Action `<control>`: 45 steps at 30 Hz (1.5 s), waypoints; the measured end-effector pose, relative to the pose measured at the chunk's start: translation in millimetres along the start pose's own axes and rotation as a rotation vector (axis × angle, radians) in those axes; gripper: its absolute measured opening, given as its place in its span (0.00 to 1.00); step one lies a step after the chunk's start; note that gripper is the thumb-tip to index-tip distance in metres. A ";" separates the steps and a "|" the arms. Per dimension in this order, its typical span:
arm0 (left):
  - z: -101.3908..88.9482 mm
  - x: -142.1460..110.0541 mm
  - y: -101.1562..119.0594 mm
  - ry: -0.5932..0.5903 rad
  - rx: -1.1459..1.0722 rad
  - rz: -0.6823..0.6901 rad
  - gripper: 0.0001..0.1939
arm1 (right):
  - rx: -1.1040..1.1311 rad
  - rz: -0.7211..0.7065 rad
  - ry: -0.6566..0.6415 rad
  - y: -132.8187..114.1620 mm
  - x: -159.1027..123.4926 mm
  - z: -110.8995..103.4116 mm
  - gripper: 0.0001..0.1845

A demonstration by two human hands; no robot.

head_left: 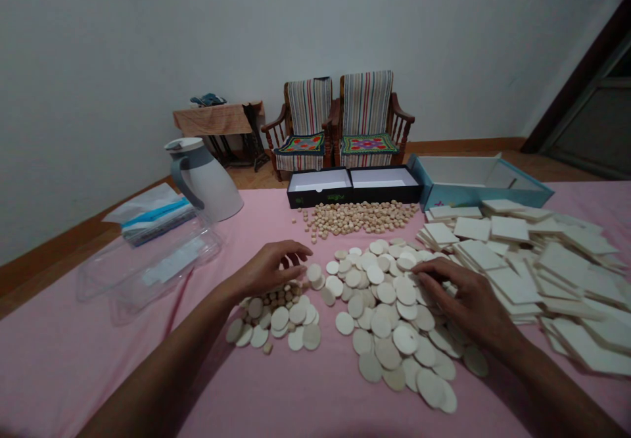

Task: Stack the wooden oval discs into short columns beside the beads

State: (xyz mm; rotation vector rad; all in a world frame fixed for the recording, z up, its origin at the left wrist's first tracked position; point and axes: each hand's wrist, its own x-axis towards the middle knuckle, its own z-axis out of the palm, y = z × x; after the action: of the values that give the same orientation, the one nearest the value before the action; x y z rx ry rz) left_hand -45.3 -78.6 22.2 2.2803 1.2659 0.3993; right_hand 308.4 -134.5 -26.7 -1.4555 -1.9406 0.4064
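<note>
My left hand (276,267) is over a smaller heap of round, pale wooden discs (280,318) mixed with small wooden beads or cubes (283,295). Its fingers are apart from the thumb, with a disc (314,273) just beyond the thumb tip. My right hand (456,293) rests at the right side of a large heap of discs (387,293). Its thumb and forefinger are close together at the edge of one disc (406,262), seemingly pinching it. The palm hides some of the discs beneath.
Square wooden tiles (522,267) are piled at right. Small wooden pieces (359,218) lie before a black two-part box (320,198); a blue open box (488,194) stands beside it. At left are a grey-white jug (211,185), a tissue pack (158,219) and clear plastic trays (162,270).
</note>
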 end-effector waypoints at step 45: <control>-13.4 4.8 -14.9 -0.101 0.001 -0.077 0.15 | -0.038 -0.033 0.011 -4.9 0.5 0.9 0.12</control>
State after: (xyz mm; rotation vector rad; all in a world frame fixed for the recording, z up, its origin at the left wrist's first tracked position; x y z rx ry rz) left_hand -59.7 -64.2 25.2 2.2152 1.2983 0.2528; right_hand 304.2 -135.5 -24.2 -1.4447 -1.9714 0.3477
